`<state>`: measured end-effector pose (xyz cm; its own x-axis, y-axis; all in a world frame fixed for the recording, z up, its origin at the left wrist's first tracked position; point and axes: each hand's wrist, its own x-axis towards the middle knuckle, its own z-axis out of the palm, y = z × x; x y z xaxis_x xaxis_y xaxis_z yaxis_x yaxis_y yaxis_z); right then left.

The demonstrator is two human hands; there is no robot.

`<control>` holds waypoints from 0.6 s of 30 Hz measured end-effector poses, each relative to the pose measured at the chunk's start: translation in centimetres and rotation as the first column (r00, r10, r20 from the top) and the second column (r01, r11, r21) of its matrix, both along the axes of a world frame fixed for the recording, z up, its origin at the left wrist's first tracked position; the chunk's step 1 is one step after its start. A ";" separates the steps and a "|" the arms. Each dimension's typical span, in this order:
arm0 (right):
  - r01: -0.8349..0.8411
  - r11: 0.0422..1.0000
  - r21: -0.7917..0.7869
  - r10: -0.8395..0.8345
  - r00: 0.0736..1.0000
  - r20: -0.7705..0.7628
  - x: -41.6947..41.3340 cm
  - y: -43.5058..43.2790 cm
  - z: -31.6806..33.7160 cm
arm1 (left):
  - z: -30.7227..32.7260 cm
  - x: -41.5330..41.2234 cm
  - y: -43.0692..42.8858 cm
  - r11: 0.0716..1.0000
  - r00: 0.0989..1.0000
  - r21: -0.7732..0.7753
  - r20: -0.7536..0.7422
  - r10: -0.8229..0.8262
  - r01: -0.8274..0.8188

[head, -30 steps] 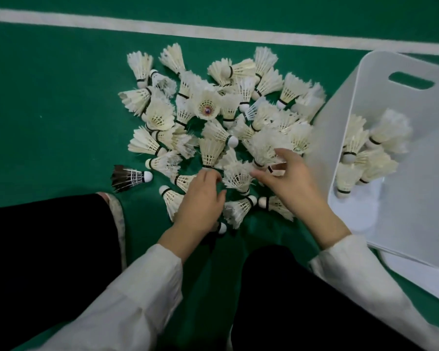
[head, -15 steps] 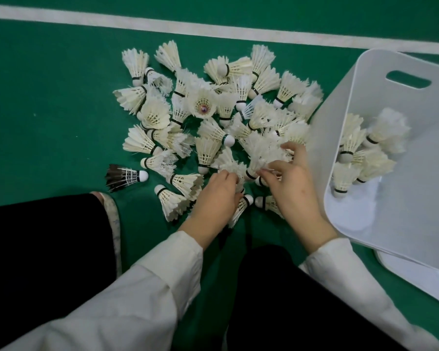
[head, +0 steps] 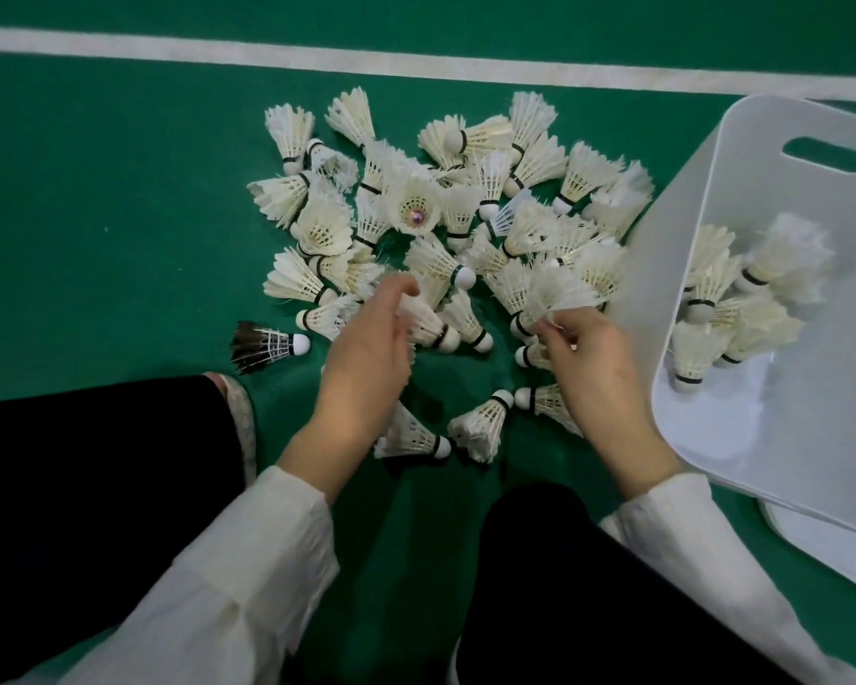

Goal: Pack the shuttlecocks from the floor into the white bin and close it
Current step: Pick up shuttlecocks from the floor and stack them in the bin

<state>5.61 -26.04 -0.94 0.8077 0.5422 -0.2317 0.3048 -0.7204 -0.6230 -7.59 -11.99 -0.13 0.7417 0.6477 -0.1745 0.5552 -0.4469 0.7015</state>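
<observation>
A heap of white feather shuttlecocks [head: 446, 210] lies on the green court floor ahead of me. My left hand [head: 366, 353] is at the heap's near edge, fingers curled around a white shuttlecock [head: 426, 321]. My right hand [head: 589, 358] pinches a bunch of white shuttlecocks [head: 554, 294] by the feathers, just left of the white bin [head: 673, 407]. The bin stands open at the right with several shuttlecocks [head: 742, 309] inside. Two loose shuttlecocks [head: 475, 427] lie between my wrists.
One dark-feathered shuttlecock [head: 268, 346] lies apart at the left, near a shoe [head: 240, 412]. My black-trousered knees fill the bottom. A flat white lid [head: 821, 536] pokes out under the bin's near side. A white court line [head: 416, 66] runs across the far floor.
My left hand moved up and left into the heap and curled onto a shuttlecock. My right hand shifted right toward the bin while gathering a bunch of shuttlecocks.
</observation>
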 end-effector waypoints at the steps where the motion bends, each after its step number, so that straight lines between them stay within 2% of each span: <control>1: 0.004 1.000 0.003 -0.004 1.000 -0.004 0.0 -0.1 -0.1 | 0.1 -0.2 0.8 0.993 0.999 0.118 -0.025 -0.024 0.027; 3: 0.004 1.000 0.014 -0.004 1.000 -0.004 0.1 -0.2 -0.2 | -0.5 -0.4 1.9 0.941 0.986 0.313 -0.138 -0.090 0.130; 4: -0.001 1.000 0.015 0.001 1.000 -0.002 0.1 -0.2 -0.2 | -1.0 -0.3 2.0 0.914 0.964 0.354 -0.238 -0.117 0.198; 7: -0.005 1.000 0.009 0.005 1.000 -0.007 0.0 -0.3 -0.2 | -2.8 0.2 1.5 0.862 0.851 0.362 -0.507 -0.138 0.356; 10: 0.008 1.000 -0.006 -0.008 1.000 -0.021 0.2 -0.3 -0.2 | -4.4 0.5 0.8 0.784 0.750 0.402 -0.650 -0.120 0.474; 12: 0.004 1.000 -0.014 -0.004 1.000 -0.019 0.2 -0.4 -0.2 | -5.3 0.7 0.6 0.801 0.767 0.410 -0.635 -0.092 0.435; 14: -0.011 1.000 -0.021 0.010 1.000 -0.021 0.0 -0.6 -0.1 | -5.7 0.9 0.5 0.862 0.812 0.384 -0.581 -0.052 0.330; 18: -0.042 0.999 -0.020 0.042 0.999 -0.032 0.0 -0.5 0.0 | -5.1 0.9 0.5 0.905 0.913 0.393 -0.407 0.011 0.164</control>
<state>5.63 -26.56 -0.99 0.7766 0.5702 -0.2680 0.3156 -0.7203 -0.6177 -6.72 -11.50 -5.22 0.7185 0.6688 -0.1911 0.6954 -0.6965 0.1771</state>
